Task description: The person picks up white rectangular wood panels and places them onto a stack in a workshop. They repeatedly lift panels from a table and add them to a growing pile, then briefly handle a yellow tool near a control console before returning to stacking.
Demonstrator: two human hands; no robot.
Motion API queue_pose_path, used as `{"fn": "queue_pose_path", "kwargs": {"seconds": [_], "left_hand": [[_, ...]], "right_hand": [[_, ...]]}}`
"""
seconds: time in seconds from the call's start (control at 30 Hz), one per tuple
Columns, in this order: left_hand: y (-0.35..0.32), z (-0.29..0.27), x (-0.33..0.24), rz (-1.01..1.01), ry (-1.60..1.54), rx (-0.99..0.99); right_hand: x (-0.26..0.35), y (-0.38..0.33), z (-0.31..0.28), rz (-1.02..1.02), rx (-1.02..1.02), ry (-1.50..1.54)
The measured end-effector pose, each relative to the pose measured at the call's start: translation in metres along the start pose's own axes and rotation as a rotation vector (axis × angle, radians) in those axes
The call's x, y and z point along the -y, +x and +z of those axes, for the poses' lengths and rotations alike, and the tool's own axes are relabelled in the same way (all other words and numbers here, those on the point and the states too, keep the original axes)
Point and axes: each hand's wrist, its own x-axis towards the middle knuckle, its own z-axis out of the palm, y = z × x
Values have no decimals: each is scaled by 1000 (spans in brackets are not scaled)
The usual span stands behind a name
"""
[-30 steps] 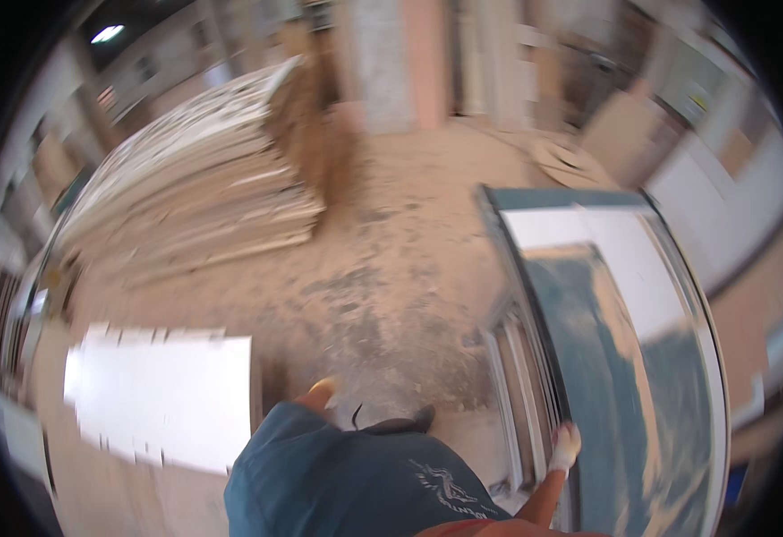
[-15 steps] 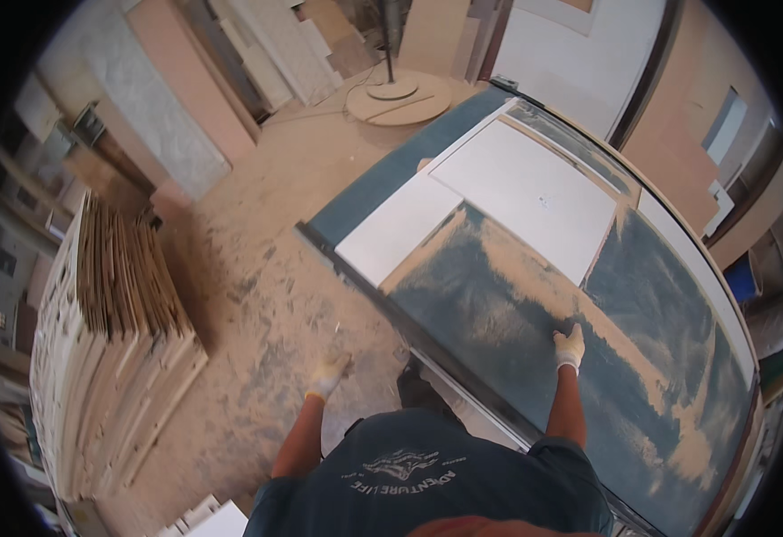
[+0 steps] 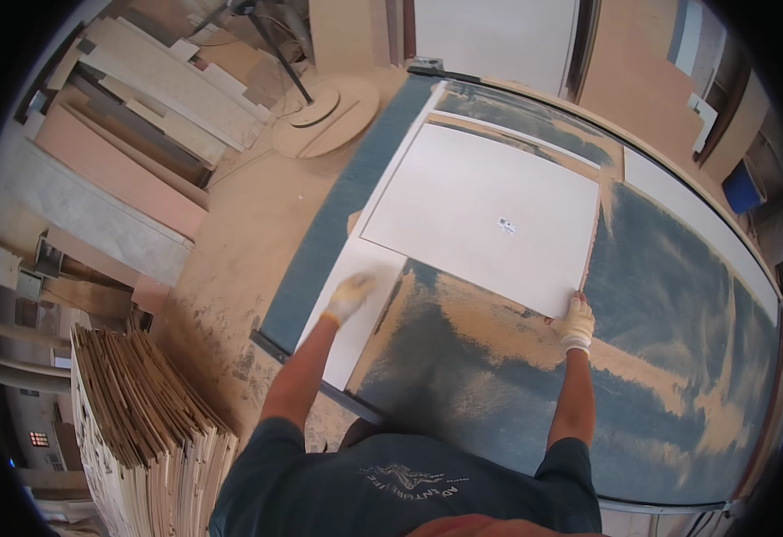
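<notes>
A large white panel (image 3: 490, 210) with a small label lies on a dark green, dust-covered table (image 3: 463, 358). At its near right corner, my right hand (image 3: 576, 324), in a pale glove, grips the edge with thumb and fingers on either side of the corner. My left hand (image 3: 349, 297), also gloved, is over a narrower white strip (image 3: 351, 268) along the panel's left side. Motion smears its fingers, so whether it touches the strip cannot be made out.
Sawdust streaks the table, and another white strip (image 3: 687, 210) runs along its far right edge. Left of me stands a tall stack of thin boards (image 3: 154, 421). A round wooden base with a pole (image 3: 324, 121) stands beyond the table; boards (image 3: 105, 161) lean at the far left.
I have turned and come closer to the table. My left hand has swung from beside the table to above the white strip; my right hand has moved to the panel's corner.
</notes>
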Motion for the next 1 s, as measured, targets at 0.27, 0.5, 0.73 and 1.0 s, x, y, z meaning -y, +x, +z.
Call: {"fn": "queue_pose_path", "kwargs": {"seconds": [0.27,0.5,0.73,1.0], "left_hand": [[185,21,-75,-42,628,-172],[223,35,-87,-262,419,-361],[166,-17,-129,-197,450,-66],[28,2,15,-254,-459,210]], "right_hand": [[-12,31,4,161,-75,204],[23,42,-4,390,-134,360],[-2,6,-18,409,-275,486],[-83,-245,-82,966,132,1573]]}}
